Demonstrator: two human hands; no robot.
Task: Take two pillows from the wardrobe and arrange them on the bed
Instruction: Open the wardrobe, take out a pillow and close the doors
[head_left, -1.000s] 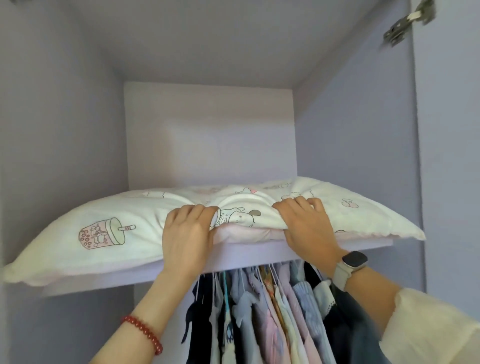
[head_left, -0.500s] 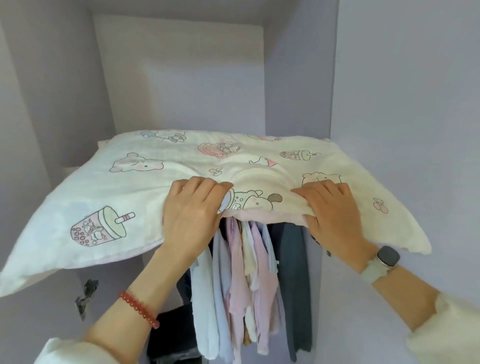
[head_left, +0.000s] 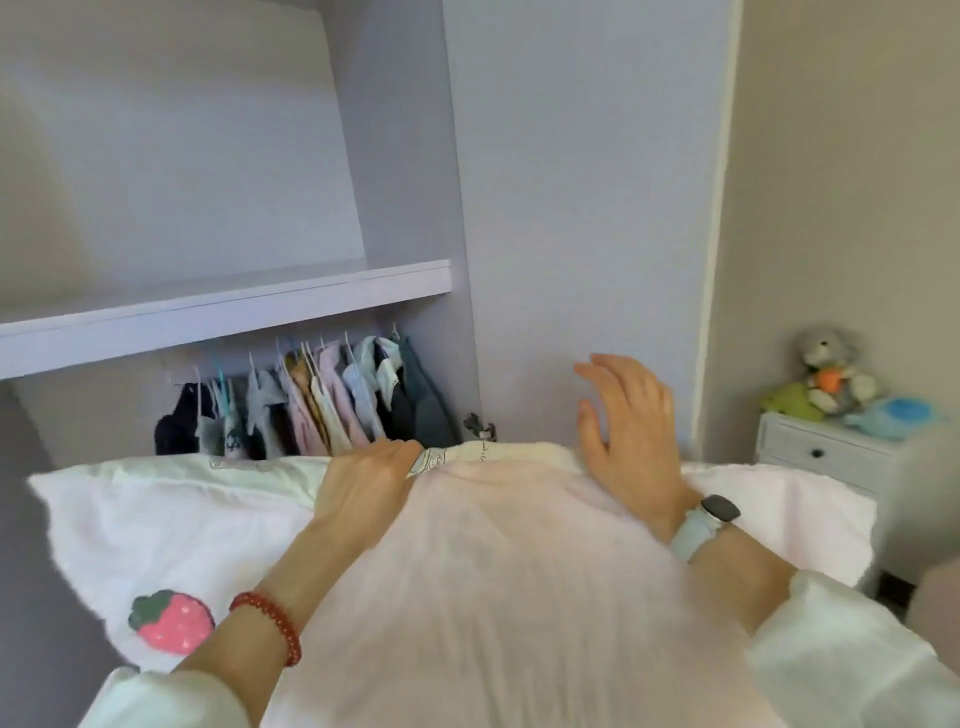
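A pale pink and white pillow (head_left: 467, 571) with a strawberry patch fills the lower view, held close against my body and clear of the wardrobe shelf (head_left: 223, 306). My left hand (head_left: 363, 483) grips its top edge, where a printed cover bunches. My right hand (head_left: 628, 426) is lifted above the pillow's top edge with fingers spread, next to the wardrobe door (head_left: 582, 208). The shelf is bare. A second pillow is not distinguishable.
Clothes on hangers (head_left: 311, 405) hang under the shelf. The open wardrobe door stands just behind my right hand. At the right, a white nightstand (head_left: 826, 457) carries several plush toys (head_left: 831, 379).
The pillow has come off the shelf and down against my body. My right hand let go and rose with fingers spread. The view swung right and down.
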